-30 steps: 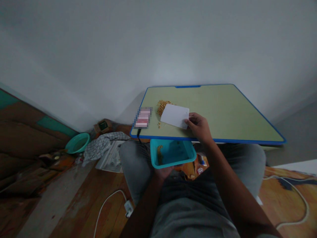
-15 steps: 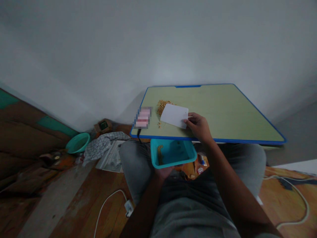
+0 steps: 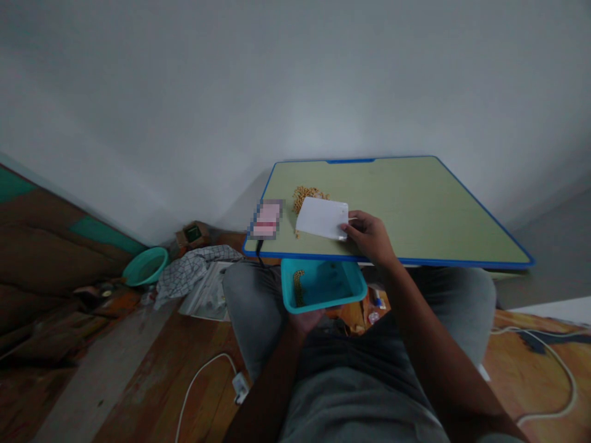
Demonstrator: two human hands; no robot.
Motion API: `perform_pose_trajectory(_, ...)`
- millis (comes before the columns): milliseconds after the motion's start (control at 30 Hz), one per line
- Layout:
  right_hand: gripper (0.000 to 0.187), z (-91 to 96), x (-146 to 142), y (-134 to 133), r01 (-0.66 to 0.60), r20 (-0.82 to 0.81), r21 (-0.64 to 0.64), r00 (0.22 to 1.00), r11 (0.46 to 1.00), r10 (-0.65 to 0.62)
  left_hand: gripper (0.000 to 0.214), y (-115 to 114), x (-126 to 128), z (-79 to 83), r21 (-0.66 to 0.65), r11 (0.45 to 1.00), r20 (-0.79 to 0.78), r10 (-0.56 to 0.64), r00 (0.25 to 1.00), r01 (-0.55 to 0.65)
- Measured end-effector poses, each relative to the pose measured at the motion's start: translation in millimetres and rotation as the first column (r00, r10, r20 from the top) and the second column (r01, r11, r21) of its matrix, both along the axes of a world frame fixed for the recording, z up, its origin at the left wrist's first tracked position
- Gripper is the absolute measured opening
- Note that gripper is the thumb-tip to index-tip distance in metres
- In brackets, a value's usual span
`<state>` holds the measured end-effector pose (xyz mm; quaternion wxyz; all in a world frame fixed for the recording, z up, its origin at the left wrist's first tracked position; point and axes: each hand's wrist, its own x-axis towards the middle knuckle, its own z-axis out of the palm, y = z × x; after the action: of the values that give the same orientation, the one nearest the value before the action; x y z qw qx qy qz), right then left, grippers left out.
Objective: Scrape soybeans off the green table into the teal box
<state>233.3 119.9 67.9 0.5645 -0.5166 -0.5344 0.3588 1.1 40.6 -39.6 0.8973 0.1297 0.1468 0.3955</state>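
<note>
Head view: right hand (image 3: 372,237) is pinched shut on the right-hand edge of a thin white rectangular card (image 3: 322,218), thumb and fingers clamped on it. The card lies low on the pale green tabletop with blue edging (image 3: 415,197), its far edge touching a loose pile of small yellow-brown beans (image 3: 305,195). My read is that it serves as a scraper blade, since its long edge faces the pile and the hand stays clear of the beans.

Left hand (image 3: 305,320) carries a teal rectangular plastic tray (image 3: 325,301) from below, over the lap. The fingers are mostly hidden under the base, so the grip is probably a cupped clamp on the near wall, but I can't confirm the finger positions. The tray's far rim sits tucked just under the table's near edge, directly below the card. That looks deliberate: anything leaving the edge there drops in. A short line of beans (image 3: 298,284) already lies along the tray's left inner wall.

A few stray beans (image 3: 297,233) lie on the table near the card's left corner, apart from the main pile.

- A pixelated pink patch (image 3: 266,219) sits at the table's left corner, just beside the pile, with a black cable (image 3: 259,249) hanging off below it. It's the only thing close to the card.
- On the floor to the left, well apart: a round teal plastic basin (image 3: 145,266), a crumpled checked cloth (image 3: 194,267) and a small cardboard box (image 3: 192,234).
- A white cable with a plug block (image 3: 240,386) lies near the left knee.
</note>
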Motion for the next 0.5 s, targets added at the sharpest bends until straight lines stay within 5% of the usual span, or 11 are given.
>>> perform_pose_trajectory(200,0.041,-1.3,-0.7,0.3,-0.005,-0.019,0.0,1.0,1.0,0.005,0.083,0.3,0.3,2.4,-0.118,0.992,-0.007,0.042,0.999,-0.042)
perform_pose_trajectory(500,0.039,1.9,-0.2,-0.6,-0.011,0.0,-0.006,1.0,1.0,0.011,0.076,1.4,1.5,-8.7,-0.04,0.998,-0.019,0.038,0.999,-0.038)
